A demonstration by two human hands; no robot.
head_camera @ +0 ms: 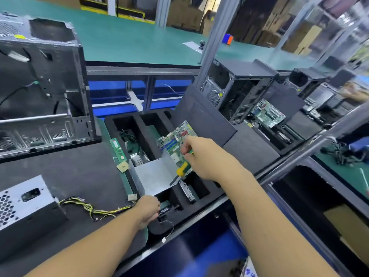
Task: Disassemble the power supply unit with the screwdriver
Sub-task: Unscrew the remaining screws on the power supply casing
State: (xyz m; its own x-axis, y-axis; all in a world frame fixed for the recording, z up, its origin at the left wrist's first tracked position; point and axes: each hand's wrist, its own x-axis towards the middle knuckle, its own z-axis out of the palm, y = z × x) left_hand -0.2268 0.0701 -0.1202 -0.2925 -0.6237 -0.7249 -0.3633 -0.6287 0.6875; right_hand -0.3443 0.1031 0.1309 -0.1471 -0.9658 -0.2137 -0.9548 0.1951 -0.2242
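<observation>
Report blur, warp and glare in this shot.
Head view: wide-angle warp slants the grey aluminium post and bows the bench edges; the right margin is smeared; the middle is sharp around the right hand gripping the yellow-green screwdriver; light is even, with a pale sheen on the bent silver metal sheet.

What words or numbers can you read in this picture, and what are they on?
None can be read for sure.
Blue marks on the white sheet at the bottom edge: cut off, blurred.
White label on the long green memory stick: too small.
Print on the green circuit board: too small.
Yellow sticker on the grey metal computer case: blurred.
</observation>
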